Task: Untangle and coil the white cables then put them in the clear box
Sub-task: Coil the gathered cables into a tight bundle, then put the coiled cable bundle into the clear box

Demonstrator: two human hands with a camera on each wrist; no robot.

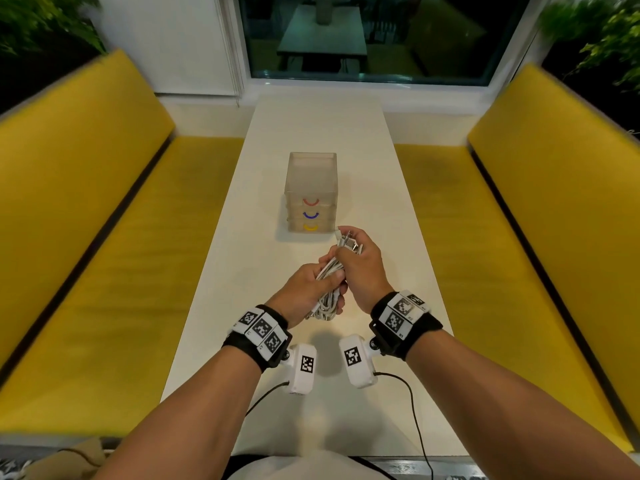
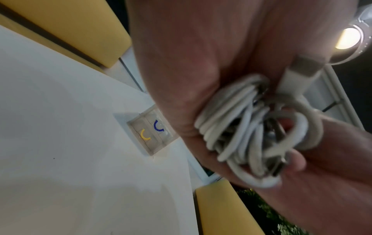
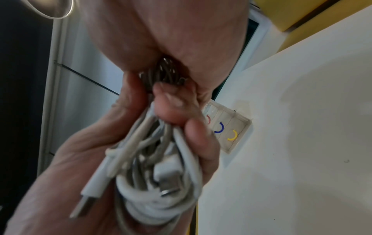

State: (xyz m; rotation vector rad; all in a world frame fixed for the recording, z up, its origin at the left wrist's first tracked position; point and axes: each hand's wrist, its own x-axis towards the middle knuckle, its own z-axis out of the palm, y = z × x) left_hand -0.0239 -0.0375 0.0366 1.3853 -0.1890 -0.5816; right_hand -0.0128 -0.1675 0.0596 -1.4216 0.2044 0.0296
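Above the near half of the white table (image 1: 408, 258), a bundle of white cables (image 1: 329, 289) is held off the surface between both hands. The left hand (image 1: 306, 294) is closed around the looped middle and lower part of the bundle; the right hand (image 1: 360, 263) is curled around its upper end, where several plug ends (image 1: 348, 241) stick out past the fingers. From the right wrist view, loops, a loose USB plug (image 3: 84, 205) and crossing strands are seen bunched in the left palm, so the cables are judged gathered but not yet separated. For the step in hand, one plug end is best singled out by the right hand and drawn clear while the remainder is kept clamped by the left; a steady pull along the strand is advised, since a jerk would be expected to tighten any knot inside the grip. Once freed, each cable should be wound into even loops small enough for a drawer. Just beyond the right hand, the clear box (image 1: 311, 188) is seen standing on the table: a small drawer unit with red, blue and yellow handles, all drawers apparently closed. A drawer would have to be opened before anything is stowed. Yellow benches (image 1: 104, 237) flank the table on both sides, a window (image 1: 363, 36) lies past the box, and foliage is noted at the upper corners.
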